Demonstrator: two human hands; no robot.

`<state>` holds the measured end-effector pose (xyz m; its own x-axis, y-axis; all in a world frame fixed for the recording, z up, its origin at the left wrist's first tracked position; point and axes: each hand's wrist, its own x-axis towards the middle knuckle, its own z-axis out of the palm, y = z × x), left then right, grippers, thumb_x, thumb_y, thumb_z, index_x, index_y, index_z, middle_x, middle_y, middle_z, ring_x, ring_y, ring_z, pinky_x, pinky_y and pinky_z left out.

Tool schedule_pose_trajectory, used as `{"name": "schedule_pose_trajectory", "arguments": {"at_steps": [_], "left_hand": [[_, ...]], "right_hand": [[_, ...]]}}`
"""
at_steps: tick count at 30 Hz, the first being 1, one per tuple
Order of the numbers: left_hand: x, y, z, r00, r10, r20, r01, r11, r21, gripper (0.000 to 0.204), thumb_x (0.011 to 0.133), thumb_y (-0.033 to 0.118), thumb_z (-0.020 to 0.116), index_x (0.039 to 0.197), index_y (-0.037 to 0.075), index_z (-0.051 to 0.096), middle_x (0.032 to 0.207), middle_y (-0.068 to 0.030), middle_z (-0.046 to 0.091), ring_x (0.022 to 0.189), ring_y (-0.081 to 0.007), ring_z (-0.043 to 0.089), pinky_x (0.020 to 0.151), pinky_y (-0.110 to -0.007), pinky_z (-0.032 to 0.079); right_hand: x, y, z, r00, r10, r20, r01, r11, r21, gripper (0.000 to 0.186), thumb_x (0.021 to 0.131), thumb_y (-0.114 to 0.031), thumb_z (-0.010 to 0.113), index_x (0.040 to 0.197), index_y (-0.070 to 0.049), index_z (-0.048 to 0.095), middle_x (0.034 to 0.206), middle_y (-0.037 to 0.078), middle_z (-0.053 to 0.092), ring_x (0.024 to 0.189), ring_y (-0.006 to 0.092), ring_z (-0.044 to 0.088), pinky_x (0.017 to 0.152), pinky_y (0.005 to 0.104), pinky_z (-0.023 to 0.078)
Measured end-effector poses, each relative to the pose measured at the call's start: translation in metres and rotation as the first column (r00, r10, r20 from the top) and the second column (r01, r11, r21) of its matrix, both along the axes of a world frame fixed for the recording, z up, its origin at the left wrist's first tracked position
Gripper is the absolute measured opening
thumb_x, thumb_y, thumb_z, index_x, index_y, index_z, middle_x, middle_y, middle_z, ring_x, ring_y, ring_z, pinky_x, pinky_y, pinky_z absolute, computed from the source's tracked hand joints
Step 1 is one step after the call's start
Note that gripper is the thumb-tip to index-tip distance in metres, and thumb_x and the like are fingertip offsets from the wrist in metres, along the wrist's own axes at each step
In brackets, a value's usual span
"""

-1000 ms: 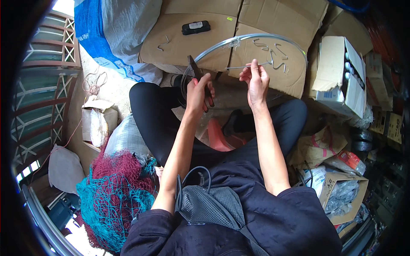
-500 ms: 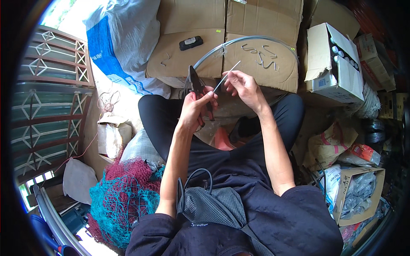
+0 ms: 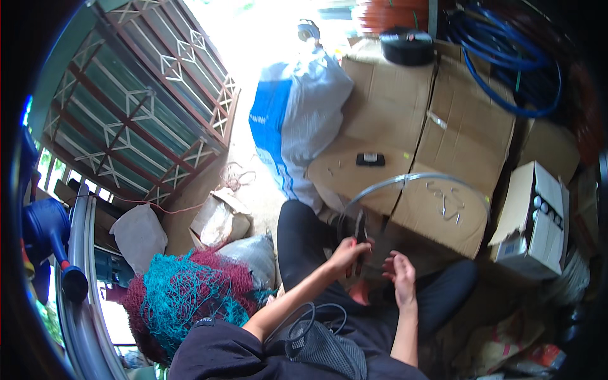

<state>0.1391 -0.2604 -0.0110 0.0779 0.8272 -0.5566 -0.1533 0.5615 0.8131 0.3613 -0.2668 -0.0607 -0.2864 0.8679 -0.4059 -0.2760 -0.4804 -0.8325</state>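
Observation:
My left hand (image 3: 347,254) is closed on a pair of pliers (image 3: 360,226) with dark jaws and red handles, the jaws pointing away from me. To its right, my right hand (image 3: 402,278) is raised with its fingers apart; I see nothing in it, though blur softens this area. Beyond both hands, a coil of silvery wire (image 3: 405,179) arches over the flattened cardboard (image 3: 437,235). Several bent wire pieces (image 3: 451,204), S-shaped or hook-like, lie on the cardboard inside the coil's arc. A small black case-like object (image 3: 370,159) rests farther back.
At left are a teal and maroon net (image 3: 190,291) and a white and blue sack (image 3: 304,120). An open carton of bottles (image 3: 532,221) stands at right. Farther back are a blue hose coil (image 3: 506,50) and a black roll (image 3: 406,46). A patterned metal gate (image 3: 139,107) stands at far left.
The view has swung, so the scene sits lower and farther right. My right hand has opened and drawn away from the pliers; the short wire it pinched no longer shows clearly.

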Motion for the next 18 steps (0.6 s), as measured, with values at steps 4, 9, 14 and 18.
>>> {"name": "schedule_pose_trajectory", "arguments": {"at_steps": [4,9,14,18], "left_hand": [[0.027,-0.014,-0.038,0.998,0.036,0.054,-0.035,0.999,-0.016,0.05,0.106,0.044,0.056,0.143,0.011,0.054,0.116,-0.0063,0.064,0.083,-0.0123,0.062,0.051,-0.028,0.048],[0.041,0.003,-0.031,0.993,-0.116,0.037,0.116,0.993,-0.022,0.055,0.108,0.05,0.052,0.146,0.009,0.05,0.129,-0.0066,0.058,0.117,-0.014,0.055,0.079,-0.028,0.05],[0.041,0.01,-0.017,0.971,0.007,-0.237,0.074,0.941,0.331,0.049,0.109,0.043,0.055,0.136,0.002,0.059,0.123,-0.008,0.063,0.113,-0.0145,0.06,0.089,-0.032,0.052],[0.015,0.023,0.035,0.904,0.357,-0.234,-0.173,0.807,0.565,0.031,0.107,0.027,0.061,0.111,0.0,0.074,0.107,-0.0076,0.074,0.099,-0.0129,0.067,0.091,-0.031,0.053]], "right_hand": [[-0.041,-0.01,0.003,0.951,0.214,0.225,-0.28,0.903,0.326,0.053,0.106,-0.026,0.065,0.15,-0.004,0.046,0.12,0.007,0.065,0.112,0.0147,0.062,0.091,0.0311,0.055],[-0.032,-0.001,-0.044,0.888,0.21,0.409,-0.33,0.91,0.25,0.054,0.104,-0.02,0.066,0.148,-0.005,0.038,0.128,0.009,0.061,0.119,0.0147,0.059,0.097,0.0313,0.051],[-0.029,0.003,-0.025,0.999,0.004,0.046,-0.02,0.937,0.35,0.04,0.101,-0.012,0.063,0.136,-0.002,0.046,0.123,0.011,0.065,0.103,0.017,0.067,0.082,0.0308,0.057],[-0.012,0.009,-0.009,0.975,0.119,-0.19,-0.12,0.993,0.006,0.033,0.094,0.001,0.058,0.126,0.001,0.053,0.136,0.021,0.064,0.116,0.0252,0.068,0.093,0.0353,0.059]]}}
